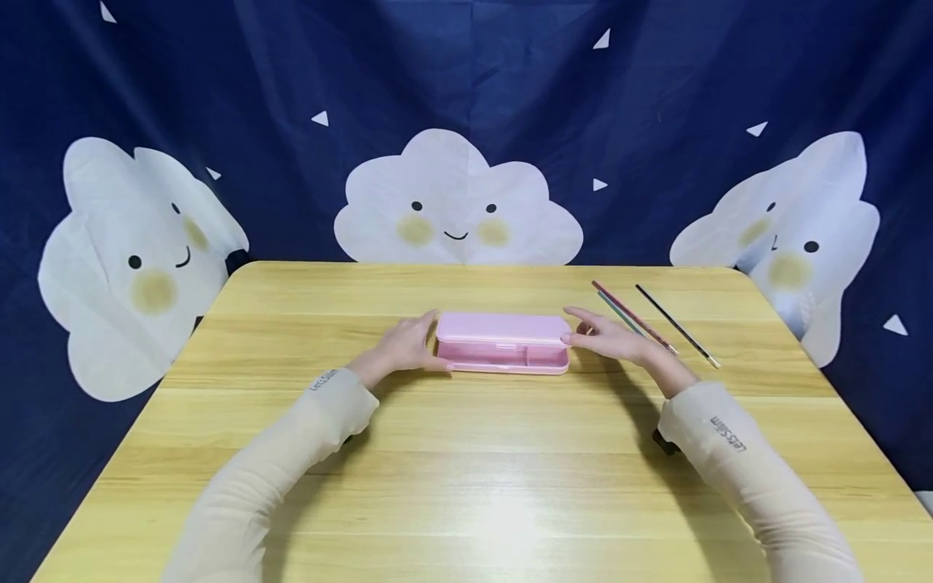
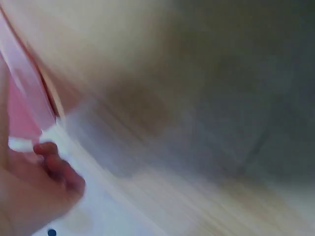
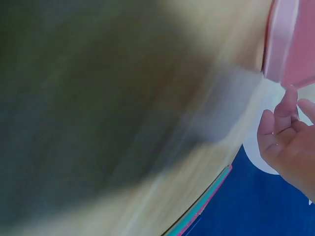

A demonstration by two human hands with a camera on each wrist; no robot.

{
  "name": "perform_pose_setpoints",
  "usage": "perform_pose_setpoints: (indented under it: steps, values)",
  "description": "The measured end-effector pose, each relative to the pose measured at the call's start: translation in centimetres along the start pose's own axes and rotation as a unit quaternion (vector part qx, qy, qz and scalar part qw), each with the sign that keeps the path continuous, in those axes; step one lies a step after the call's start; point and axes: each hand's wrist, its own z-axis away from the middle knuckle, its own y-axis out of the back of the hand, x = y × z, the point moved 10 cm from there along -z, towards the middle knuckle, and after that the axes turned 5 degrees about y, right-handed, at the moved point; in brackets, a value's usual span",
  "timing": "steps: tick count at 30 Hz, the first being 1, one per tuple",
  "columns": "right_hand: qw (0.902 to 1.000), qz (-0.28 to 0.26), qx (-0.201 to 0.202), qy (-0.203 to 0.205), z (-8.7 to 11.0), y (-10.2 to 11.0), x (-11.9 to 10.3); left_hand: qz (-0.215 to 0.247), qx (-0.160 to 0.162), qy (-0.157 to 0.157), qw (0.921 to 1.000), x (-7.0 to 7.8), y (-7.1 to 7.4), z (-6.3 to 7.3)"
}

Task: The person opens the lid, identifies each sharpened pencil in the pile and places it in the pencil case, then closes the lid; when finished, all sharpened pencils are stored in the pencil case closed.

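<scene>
A pink pencil case (image 1: pixel 503 328) lies on the table, its lid raised at the front so that the divided inside shows. My left hand (image 1: pixel 404 344) holds the case's left end, the thumb along the lower front corner and the fingers toward the back. At the opposite end, my right hand (image 1: pixel 608 336) grips the lid's corner, with its thumb on the front edge and a finger reaching to the back. In the right wrist view, curled fingers of the right hand (image 3: pixel 290 132) meet the case's pink corner (image 3: pixel 298 44). Curled fingers also show in the left wrist view.
Right of the case lie several slim pencils: a red one (image 1: pixel 630 312), a green one (image 1: pixel 615 308) partly behind the right hand, and a black one (image 1: pixel 674 322). The wooden table (image 1: pixel 481 453) ends at a dark blue curtain (image 1: pixel 466 73) with clouds.
</scene>
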Motion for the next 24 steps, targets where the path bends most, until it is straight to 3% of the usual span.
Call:
perform_pose_setpoints:
  steps: [4,14,21,24]
  values:
    - [0.9991,0.034,-0.021,0.01,0.0,-0.7,0.1,0.031,-0.04,-0.041,0.9979,0.4,-0.3,-0.1]
    - [0.9944,0.031,-0.043,0.091,0.1,-1.9,-1.1,0.005,-0.077,-0.003,0.997,-0.1,-1.3,0.2]
    - [0.9968,0.056,-0.051,0.028,-0.1,-2.3,-0.1,0.006,-0.075,-0.003,0.9971,0.1,-1.0,0.2]
    - [0.9959,0.068,-0.055,0.025,-0.1,-2.4,-0.4,0.001,-0.076,0.0,0.9971,0.1,-0.9,0.3]
